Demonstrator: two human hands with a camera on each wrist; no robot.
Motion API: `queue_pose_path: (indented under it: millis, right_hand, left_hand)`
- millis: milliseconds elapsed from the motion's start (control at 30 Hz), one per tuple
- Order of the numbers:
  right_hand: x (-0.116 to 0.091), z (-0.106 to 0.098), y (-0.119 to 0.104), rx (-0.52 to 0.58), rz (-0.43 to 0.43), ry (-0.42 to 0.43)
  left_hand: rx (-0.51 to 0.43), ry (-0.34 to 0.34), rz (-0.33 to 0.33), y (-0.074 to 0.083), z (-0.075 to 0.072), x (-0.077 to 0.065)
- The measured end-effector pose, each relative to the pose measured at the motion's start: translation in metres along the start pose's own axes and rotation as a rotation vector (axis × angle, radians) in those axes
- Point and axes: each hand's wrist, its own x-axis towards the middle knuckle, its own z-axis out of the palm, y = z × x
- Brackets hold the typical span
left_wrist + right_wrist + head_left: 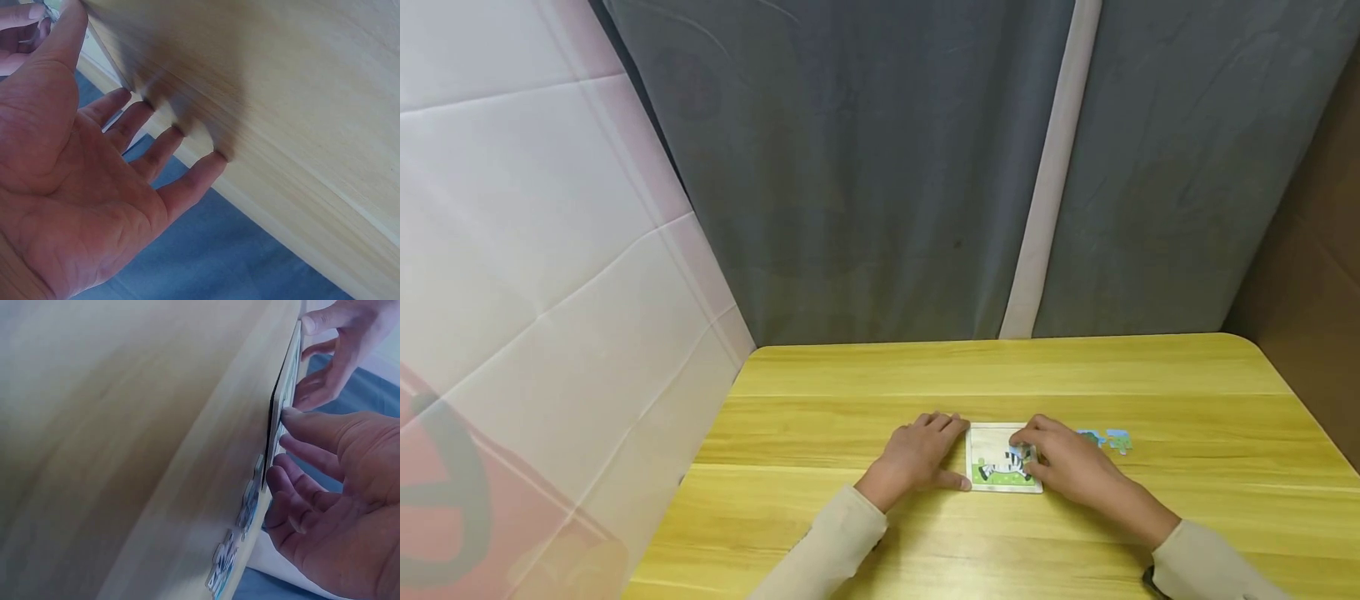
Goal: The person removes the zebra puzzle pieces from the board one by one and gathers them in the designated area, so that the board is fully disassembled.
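Observation:
A small, pale-framed jigsaw tray (988,440) lies flat on the table, with a zebra on green grass (1000,472) filling its lower part. My left hand (921,454) spreads along the tray's left side, thumb near the lower corner and fingertips near the upper one. In the left wrist view the fingers (194,181) are extended, their tips on the wood. Over the tray's right side, my right hand (1075,462) pinches a blue-topped puzzle piece (1017,451) between thumb and fingers. That piece is mostly hidden by the fingers.
Two loose puzzle pieces, one blue and dark green (1090,436) and one blue and light green (1119,441), lie right of the tray. The yellow wood-grain table (820,417) ends at a grey curtain (865,183). A white sheet (572,250) hangs at left, a brown panel (1315,275) at right.

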Motion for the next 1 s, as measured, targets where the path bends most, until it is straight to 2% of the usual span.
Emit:
queue_pose_path:
  millis: [233,633,1000]
  right_hand:
    - [0.0018,0.0009,-0.0023,-0.002,0.013,-0.019]
    - [0.0039,0.0020,0.0001,0.062,0.005,-0.027]
    - [0.0034,0.0043,0.0022,0.007,-0.019,0.018]
  left_hand:
    - [0.002,0.008,0.007,0.0005,-0.0014,-0.0008]
    - [0.008,0.002,0.001,0.0001,0.0007,0.0005]
    - [-0.003,0.014,0.004,0.0008,0.0009,-0.0011]
